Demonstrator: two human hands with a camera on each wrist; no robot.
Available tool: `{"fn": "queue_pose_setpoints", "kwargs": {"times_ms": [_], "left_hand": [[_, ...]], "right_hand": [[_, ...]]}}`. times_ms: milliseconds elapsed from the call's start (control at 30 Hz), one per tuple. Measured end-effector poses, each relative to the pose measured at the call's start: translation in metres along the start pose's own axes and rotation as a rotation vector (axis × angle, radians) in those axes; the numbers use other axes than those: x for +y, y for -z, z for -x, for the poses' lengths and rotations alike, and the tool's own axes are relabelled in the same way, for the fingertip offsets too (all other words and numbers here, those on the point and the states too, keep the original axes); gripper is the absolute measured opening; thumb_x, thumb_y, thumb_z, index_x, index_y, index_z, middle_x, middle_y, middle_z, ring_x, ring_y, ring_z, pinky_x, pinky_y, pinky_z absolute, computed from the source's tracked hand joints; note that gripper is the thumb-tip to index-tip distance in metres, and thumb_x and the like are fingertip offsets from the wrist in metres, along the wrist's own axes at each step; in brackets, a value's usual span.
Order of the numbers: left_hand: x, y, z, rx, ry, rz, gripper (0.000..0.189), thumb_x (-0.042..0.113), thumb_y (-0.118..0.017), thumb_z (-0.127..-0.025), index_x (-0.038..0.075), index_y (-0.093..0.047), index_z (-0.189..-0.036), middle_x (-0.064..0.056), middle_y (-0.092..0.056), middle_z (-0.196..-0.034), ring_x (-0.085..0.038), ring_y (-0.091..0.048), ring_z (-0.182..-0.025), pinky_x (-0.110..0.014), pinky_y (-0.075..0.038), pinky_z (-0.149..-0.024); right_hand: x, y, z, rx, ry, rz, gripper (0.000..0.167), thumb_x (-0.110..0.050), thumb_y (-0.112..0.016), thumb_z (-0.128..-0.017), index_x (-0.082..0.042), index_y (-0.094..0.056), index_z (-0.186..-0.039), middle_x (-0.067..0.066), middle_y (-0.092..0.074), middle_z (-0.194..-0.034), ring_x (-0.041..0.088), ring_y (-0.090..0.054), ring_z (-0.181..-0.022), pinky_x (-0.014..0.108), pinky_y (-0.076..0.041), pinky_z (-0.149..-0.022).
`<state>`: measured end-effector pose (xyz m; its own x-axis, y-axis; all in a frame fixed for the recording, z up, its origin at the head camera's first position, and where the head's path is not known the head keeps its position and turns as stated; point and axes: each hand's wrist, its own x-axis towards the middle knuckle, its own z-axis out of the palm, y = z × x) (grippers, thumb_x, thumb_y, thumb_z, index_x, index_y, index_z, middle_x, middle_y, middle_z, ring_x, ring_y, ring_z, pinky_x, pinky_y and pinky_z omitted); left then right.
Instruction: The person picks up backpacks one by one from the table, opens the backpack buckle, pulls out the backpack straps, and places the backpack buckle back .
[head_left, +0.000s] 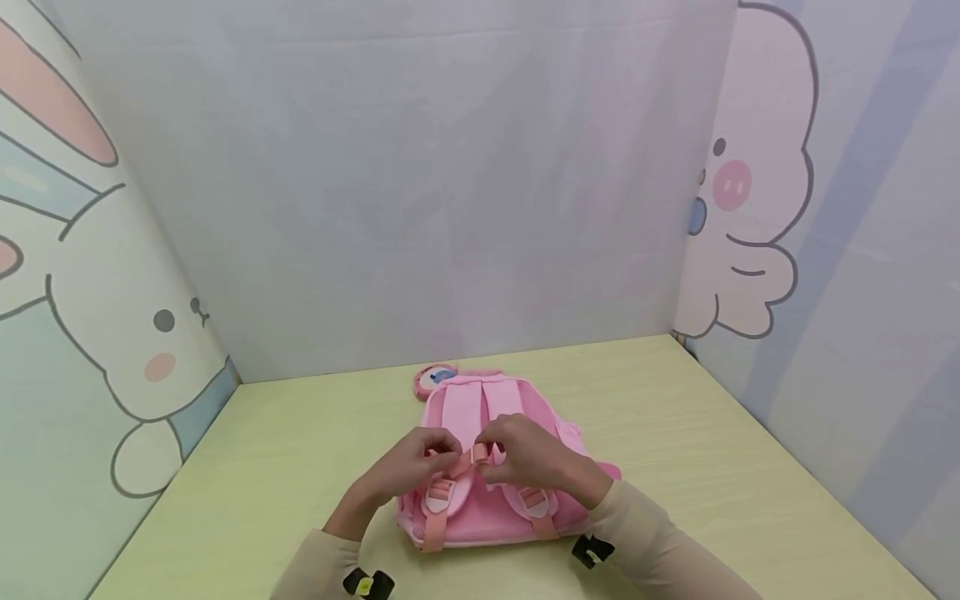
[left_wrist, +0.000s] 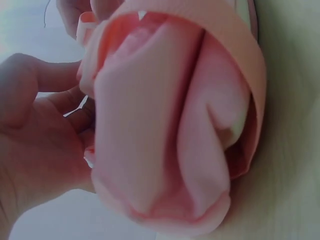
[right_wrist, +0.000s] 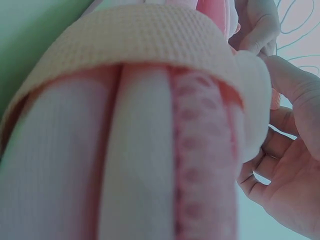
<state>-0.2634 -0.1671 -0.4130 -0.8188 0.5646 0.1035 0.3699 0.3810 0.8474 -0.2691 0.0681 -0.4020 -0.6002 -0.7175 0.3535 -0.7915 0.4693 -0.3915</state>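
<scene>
A pink backpack (head_left: 487,523) lies with its shoulder straps (head_left: 462,412) facing up. Over its middle, an orange webbing strap (head_left: 462,465) with a small pale buckle (head_left: 478,455) runs between the two hands. My left hand (head_left: 416,460) pinches the webbing on the left of the buckle. On the other side, my right hand (head_left: 531,454) pinches it between thumb and fingers right at the buckle. Two white adjusters (head_left: 438,495) with orange webbing sit low on the shoulder straps. In both wrist views the bag's side, crossed by a webbing band (right_wrist: 135,37), partly covers the fingertips.
The backpack rests on a pale yellow-green table (head_left: 300,450). A round pink charm with an eye-like design (head_left: 433,380) lies by its top left. Behind the table hangs a plain grey curtain (head_left: 420,208), with cartoon-printed panels on the left and right.
</scene>
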Motion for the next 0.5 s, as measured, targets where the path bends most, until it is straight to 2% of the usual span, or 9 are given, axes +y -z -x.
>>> {"fn": "queue_pose_setpoints", "kwargs": {"times_ms": [167,300,500], "left_hand": [[0.0001,-0.005,-0.0019,0.008,-0.005,0.036,0.011,0.012,-0.061,-0.1,0.005,-0.069,-0.101,-0.005,-0.061,-0.088,-0.017,-0.054,-0.083,-0.026,-0.047,-0.071],[-0.0002,-0.0023,-0.0018,0.018,-0.012,0.029,0.012,0.014,-0.063,-0.099,0.007,-0.07,-0.106,-0.005,-0.065,-0.095,-0.02,-0.057,-0.086,-0.028,-0.049,-0.075],[-0.0002,0.0018,0.0005,0.012,0.027,0.08,0.02,0.013,-0.066,-0.097,0.003,-0.067,-0.115,-0.008,-0.066,-0.102,-0.023,-0.059,-0.091,-0.031,-0.051,-0.077]], "right_hand": [[0.0001,-0.0016,0.0002,0.0,0.004,0.017,0.012,-0.017,-0.08,-0.082,-0.019,-0.069,-0.086,-0.009,-0.06,-0.074,0.014,-0.054,-0.071,0.021,-0.042,-0.066],[0.0004,-0.0009,0.0007,0.009,0.0,-0.001,0.014,-0.015,-0.08,-0.081,-0.02,-0.067,-0.084,-0.01,-0.059,-0.075,0.015,-0.055,-0.072,0.021,-0.042,-0.066],[-0.0005,0.0017,0.0009,0.019,0.002,-0.012,0.017,-0.014,-0.079,-0.082,-0.02,-0.064,-0.08,-0.007,-0.06,-0.074,0.019,-0.057,-0.072,0.021,-0.042,-0.065]]}}
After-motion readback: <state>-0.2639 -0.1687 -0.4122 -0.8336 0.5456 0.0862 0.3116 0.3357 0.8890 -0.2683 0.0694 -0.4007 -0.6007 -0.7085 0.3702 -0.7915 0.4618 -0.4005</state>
